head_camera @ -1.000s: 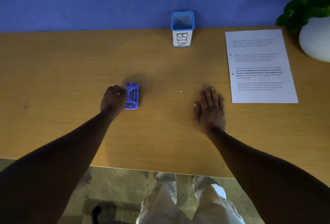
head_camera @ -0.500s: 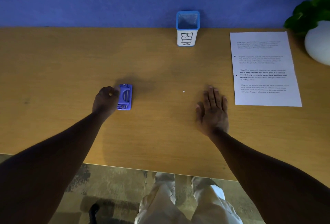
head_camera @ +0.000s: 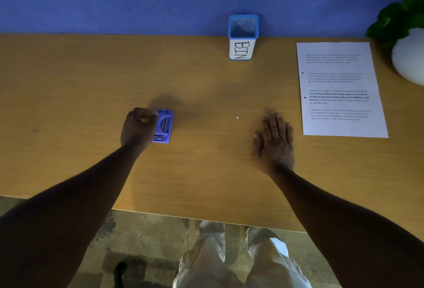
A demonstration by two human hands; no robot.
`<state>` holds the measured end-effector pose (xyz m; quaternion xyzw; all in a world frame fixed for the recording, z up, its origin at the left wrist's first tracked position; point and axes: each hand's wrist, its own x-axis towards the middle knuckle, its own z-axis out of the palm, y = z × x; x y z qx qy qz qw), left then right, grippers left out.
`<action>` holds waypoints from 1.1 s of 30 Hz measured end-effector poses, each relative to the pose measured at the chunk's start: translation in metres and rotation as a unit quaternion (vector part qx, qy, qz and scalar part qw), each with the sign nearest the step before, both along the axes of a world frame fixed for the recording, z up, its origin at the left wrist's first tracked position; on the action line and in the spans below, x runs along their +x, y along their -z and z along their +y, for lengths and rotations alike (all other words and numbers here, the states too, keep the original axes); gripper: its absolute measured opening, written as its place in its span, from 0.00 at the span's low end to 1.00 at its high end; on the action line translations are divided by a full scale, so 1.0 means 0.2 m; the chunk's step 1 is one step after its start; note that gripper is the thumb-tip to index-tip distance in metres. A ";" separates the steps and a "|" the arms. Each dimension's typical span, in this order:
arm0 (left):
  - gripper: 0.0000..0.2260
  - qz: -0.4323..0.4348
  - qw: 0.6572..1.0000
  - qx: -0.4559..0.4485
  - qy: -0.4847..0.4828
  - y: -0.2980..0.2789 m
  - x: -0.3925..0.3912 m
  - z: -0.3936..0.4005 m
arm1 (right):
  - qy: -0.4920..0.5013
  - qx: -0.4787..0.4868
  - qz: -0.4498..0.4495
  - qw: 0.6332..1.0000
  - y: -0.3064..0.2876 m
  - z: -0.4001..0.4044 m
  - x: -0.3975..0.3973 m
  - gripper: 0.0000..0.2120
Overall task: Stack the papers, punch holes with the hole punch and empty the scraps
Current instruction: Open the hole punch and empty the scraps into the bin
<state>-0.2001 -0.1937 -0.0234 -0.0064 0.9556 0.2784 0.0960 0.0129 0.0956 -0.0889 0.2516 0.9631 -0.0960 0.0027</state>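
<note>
Both bare forearms are seen reaching up from the lower corners of the frame. L hand (head_camera: 138, 127), left of centre, is curled into a loose fist, knuckles up, thumb side turned right. R hand (head_camera: 274, 142), right of centre, is laid flat, palm down, fingers (head_camera: 273, 122) straight & close together, thumb out to the left.

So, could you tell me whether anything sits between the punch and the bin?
Nothing visible does. From the punch by the left hand to the bin there is bare table; the scrap dot lies off to the right.
</note>
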 end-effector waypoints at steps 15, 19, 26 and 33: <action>0.09 0.119 0.975 0.018 0.184 0.04 0.23 0.39 | -0.008 -0.084 0.114 0.990 -0.15 -0.04 -0.20 0.11; 0.16 0.087 0.967 -0.012 0.237 0.07 0.31 0.49 | -0.028 -0.156 0.109 0.981 -0.17 -0.04 -0.28 0.09; 0.24 0.097 0.958 -0.064 0.261 0.15 0.38 0.57 | -0.034 -0.220 0.084 0.971 -0.20 -0.01 -0.37 0.09; 0.25 0.115 0.958 -0.070 0.252 0.19 0.40 0.60 | -0.003 -0.271 0.053 0.961 -0.23 0.02 -0.43 0.05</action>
